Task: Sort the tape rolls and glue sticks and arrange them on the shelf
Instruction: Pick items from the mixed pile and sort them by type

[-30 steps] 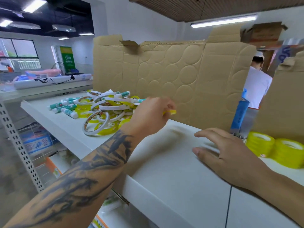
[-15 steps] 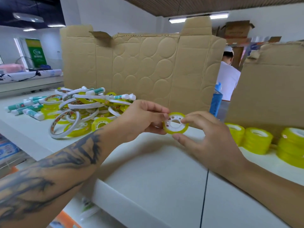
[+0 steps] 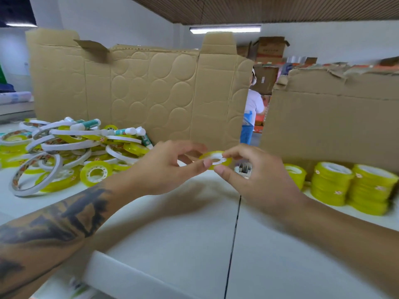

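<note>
Handover under way. A second ago my left hand alone carried the small yellow tape roll away from the mixed pile; now my right hand has come up and pinches the roll's near edge between thumb and forefinger. Left fingers look loosened, thumb perhaps still touching the rim; motion blur, so I cannot tell for sure. The roll hangs over the shelf, between pile and stacked yellow rolls on the right. Likely next: onto those stacks.
</note>
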Available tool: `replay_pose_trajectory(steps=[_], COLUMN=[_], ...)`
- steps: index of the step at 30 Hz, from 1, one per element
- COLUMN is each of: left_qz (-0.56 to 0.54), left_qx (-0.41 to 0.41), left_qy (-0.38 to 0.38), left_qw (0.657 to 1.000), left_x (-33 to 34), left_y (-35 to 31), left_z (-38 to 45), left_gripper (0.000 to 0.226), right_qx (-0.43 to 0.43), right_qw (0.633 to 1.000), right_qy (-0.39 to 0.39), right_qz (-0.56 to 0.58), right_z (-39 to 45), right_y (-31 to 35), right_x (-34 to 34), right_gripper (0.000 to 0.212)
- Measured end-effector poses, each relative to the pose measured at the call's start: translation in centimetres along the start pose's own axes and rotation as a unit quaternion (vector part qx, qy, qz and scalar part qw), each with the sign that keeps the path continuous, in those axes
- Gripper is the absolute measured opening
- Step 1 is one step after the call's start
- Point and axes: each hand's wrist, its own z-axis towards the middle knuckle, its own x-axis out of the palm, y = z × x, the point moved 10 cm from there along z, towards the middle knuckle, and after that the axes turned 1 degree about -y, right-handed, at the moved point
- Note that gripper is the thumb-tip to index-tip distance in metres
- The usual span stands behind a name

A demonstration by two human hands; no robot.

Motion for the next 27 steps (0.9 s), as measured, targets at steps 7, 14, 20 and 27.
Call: replay_pose_trajectory(steps=[7, 14, 20, 27], left_qz=[0.144, 0.232, 0.225, 0.225], left_qx=[0.039, 0.135, 0.061, 0.065], left_qy=[0.164, 0.225, 0.331, 0.315], left_qw=[0.975, 0.937, 0.914, 0.92], left_x=[6.1, 14.3, 18.0, 17.8], left_y=[-4.7, -10.0, -7.2, -7.3], left_z=[0.9, 1.2, -1.1, -1.0], left_gripper=[0.061, 0.067, 0.076, 0.076], right_qx=[0.07, 0.157, 0.18, 0.197], right_qw=[0.993, 0.959, 0.927, 0.916], right_qy=[-0.018, -0.094, -0.051, -0.055], right_qz=[-0.097, -0.216, -0.325, -0.345], right_z=[-2.9, -5.4, -6.6, -6.7], right_y=[-4.1, -9.4, -13.4, -14.3], right_x=[-8.7, -16.8, -16.0, -16.0], right_gripper=[0.031, 0.025, 0.048, 0.044])
